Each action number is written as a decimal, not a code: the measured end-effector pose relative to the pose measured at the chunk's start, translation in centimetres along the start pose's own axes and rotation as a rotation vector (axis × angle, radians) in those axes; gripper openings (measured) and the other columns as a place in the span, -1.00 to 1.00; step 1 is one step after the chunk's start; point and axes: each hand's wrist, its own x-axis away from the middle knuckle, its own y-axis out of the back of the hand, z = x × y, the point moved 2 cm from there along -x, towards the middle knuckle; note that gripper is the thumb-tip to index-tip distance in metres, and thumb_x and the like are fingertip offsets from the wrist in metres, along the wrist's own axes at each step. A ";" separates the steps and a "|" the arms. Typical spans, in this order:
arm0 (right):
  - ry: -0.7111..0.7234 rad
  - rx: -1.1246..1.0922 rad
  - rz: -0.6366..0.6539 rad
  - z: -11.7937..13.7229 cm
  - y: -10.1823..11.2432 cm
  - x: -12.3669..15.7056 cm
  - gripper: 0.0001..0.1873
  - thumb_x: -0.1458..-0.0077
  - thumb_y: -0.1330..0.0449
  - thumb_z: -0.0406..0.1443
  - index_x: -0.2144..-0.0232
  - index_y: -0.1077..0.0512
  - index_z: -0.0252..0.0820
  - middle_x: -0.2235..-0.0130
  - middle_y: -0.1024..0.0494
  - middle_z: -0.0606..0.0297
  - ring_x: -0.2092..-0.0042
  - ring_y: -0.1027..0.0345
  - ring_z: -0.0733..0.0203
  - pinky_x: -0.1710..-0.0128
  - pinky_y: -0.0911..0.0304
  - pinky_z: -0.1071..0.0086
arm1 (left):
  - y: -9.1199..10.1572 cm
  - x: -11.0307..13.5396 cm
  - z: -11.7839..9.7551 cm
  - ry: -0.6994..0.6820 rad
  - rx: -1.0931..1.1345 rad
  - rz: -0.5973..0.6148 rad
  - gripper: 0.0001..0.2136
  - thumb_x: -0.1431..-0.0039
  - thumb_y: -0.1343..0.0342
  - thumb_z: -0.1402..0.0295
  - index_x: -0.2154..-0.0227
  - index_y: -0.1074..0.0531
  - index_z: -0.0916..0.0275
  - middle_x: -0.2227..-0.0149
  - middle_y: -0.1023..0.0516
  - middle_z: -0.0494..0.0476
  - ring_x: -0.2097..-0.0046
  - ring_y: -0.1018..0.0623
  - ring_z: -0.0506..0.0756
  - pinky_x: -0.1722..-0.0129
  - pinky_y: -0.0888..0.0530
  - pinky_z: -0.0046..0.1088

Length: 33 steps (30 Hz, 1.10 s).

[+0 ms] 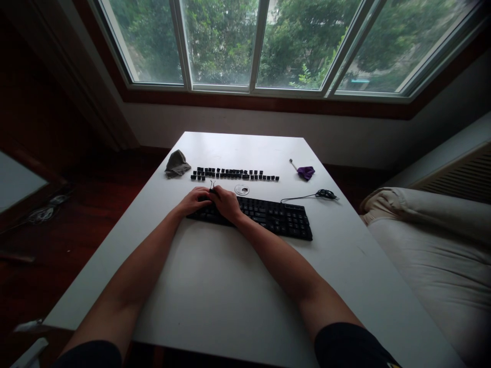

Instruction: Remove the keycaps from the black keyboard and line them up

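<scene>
Both hands are laid on the left end of a black keyboard (264, 214), which lies across the middle of the white desk (215, 286), slightly askew to its near edge. The left hand (195, 200) is seen curled, palm down, its fingers drawn together over the outermost keys. The right hand (227, 202) is set just beside it, likewise curled, with the fingertips brought close to those of the left. A thin wire tool (211, 185) stands up where the two sets of fingertips meet; which hand pinches it cannot be told, as the grip is too small and dark. Beyond the keyboard, toward the far edge, loose black keycaps (235, 175) are laid out in a long row. A crumpled grey cloth (177, 163) is placed near the left edge, at the row's left end. A small round disc (241, 189) lies between the row and the keyboard. A purple cloth (306, 172) rests toward the far right corner, and the keyboard's coiled cable (325, 194) is left near the right edge.
</scene>
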 end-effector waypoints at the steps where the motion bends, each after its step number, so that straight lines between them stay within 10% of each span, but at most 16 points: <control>1: 0.000 -0.004 -0.002 0.0 0.0 0.0 -0.79 -0.30 -0.09 -0.10 0.25 -0.43 -0.05 0.35 -0.58 0.31 0.33 -0.43 0.16 0.31 -0.14 0.41 | 0.0 0.0 0.0 -0.010 0.002 -0.005 -0.71 -0.08 -0.26 0.05 0.21 -0.62 0.09 -0.05 -0.56 0.17 -0.21 -0.40 0.27 -0.29 -0.28 -0.14; 33: -0.148 -0.360 -0.115 -0.6 0.2 -0.7 -0.83 -0.26 -0.08 -0.15 0.22 -0.37 -0.08 0.32 -0.60 0.30 0.25 -0.51 0.15 0.19 -0.36 0.33 | 0.1 0.0 -1.7 0.003 0.046 -0.074 -0.69 -0.13 -0.23 0.10 0.12 -0.57 0.12 0.04 -0.61 0.16 -0.06 -0.52 0.24 -0.17 -0.40 -0.17</control>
